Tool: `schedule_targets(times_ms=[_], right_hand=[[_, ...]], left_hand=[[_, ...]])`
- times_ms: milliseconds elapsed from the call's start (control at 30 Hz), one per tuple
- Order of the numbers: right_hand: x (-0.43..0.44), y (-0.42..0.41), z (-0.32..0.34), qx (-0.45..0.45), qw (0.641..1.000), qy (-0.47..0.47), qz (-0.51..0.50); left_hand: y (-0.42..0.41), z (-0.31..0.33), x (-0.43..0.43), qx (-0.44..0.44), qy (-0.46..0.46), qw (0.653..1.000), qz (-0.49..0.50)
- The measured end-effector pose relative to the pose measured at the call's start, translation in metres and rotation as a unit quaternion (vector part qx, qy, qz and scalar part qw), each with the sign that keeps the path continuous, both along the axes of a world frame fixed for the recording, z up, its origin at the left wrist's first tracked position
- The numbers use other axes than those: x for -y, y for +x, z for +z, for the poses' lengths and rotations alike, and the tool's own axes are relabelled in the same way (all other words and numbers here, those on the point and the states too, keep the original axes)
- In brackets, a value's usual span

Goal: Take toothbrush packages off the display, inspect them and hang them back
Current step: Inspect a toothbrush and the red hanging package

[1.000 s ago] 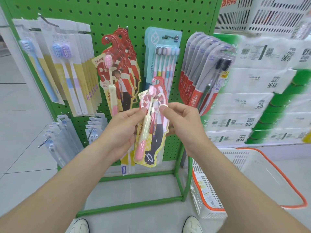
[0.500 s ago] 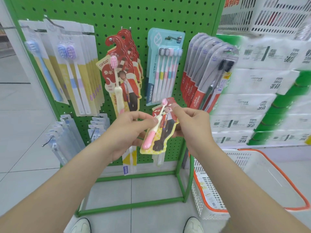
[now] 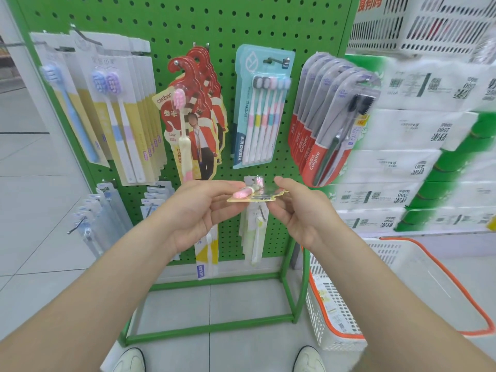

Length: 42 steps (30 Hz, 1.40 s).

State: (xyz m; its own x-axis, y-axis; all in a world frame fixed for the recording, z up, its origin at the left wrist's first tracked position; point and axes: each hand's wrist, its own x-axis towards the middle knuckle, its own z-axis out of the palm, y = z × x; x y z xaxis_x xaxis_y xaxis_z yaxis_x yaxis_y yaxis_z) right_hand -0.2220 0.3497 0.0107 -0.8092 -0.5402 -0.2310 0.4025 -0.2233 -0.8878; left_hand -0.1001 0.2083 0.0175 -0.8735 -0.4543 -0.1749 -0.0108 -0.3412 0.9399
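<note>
Pegboard is free along its top edge and in a narrow bare band under the teal multi-pack. Hung stock blocks the rest: red packs mid-left, white-yellow packs toward the left edge, Colgate packs fanned out at the right edge (only slim green gaps between them). The package, pinched flat between left hand and right hand, covers the lower-middle hooks, while the white basket fills the floor by the bottom right corner and the tissue stack walls off the right.

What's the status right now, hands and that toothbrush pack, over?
Left hand and right hand both pinching the pink toothbrush package. Package off the display, tilted nearly flat. Matching red packs hang above; nothing in front of them.
</note>
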Motion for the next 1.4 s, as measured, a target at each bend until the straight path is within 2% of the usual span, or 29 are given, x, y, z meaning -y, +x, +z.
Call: schedule_targets(times_ms=[100, 200, 367, 433, 600, 700, 800, 900, 967, 1100, 1267, 1400], right_hand=[[-0.001, 0.000, -0.002, -0.063, 0.997, 0.039, 0.020], [-0.001, 0.000, -0.003, -0.141, 0.986, 0.079, 0.034], [-0.004, 0.003, 0.001, -0.155, 0.983, 0.080, 0.050], [-0.004, 0.002, 0.001, -0.168, 0.980, 0.093, 0.048], [-0.001, -0.007, -0.006, -0.218, 0.958, 0.184, -0.006], [-0.001, -0.013, -0.014, -0.216, 0.953, 0.213, 0.011], [-0.002, -0.017, -0.013, -0.169, 0.974, 0.142, 0.052], [-0.004, -0.016, -0.010, -0.166, 0.979, 0.104, 0.056], [-0.004, -0.014, -0.010, -0.180, 0.977, 0.097, 0.060], [-0.003, -0.014, -0.012, -0.210, 0.973, 0.088, 0.048], [-0.003, -0.016, -0.013, -0.216, 0.972, 0.075, 0.052], [-0.001, -0.014, -0.011, -0.218, 0.971, 0.076, 0.059]], left_hand=[[0.002, 0.000, -0.001, 0.056, -0.076, 0.995, -0.033], [0.006, -0.004, -0.003, 0.102, -0.175, 0.976, -0.080], [0.008, -0.007, -0.007, 0.112, -0.237, 0.958, -0.121], [0.008, -0.008, -0.005, 0.103, -0.232, 0.958, -0.132], [0.006, -0.008, -0.002, 0.047, -0.105, 0.976, -0.184], [0.006, -0.009, -0.006, 0.027, -0.071, 0.982, -0.172], [0.003, -0.011, -0.007, 0.044, -0.077, 0.984, -0.153], [0.001, -0.011, -0.001, 0.066, -0.116, 0.982, -0.130], [0.000, -0.011, 0.002, 0.074, -0.139, 0.982, -0.106], [-0.001, -0.011, 0.002, 0.078, -0.131, 0.985, -0.077], [0.000, -0.010, 0.001, 0.061, -0.125, 0.987, -0.079], [-0.001, -0.012, 0.000, 0.061, -0.157, 0.985, -0.050]])
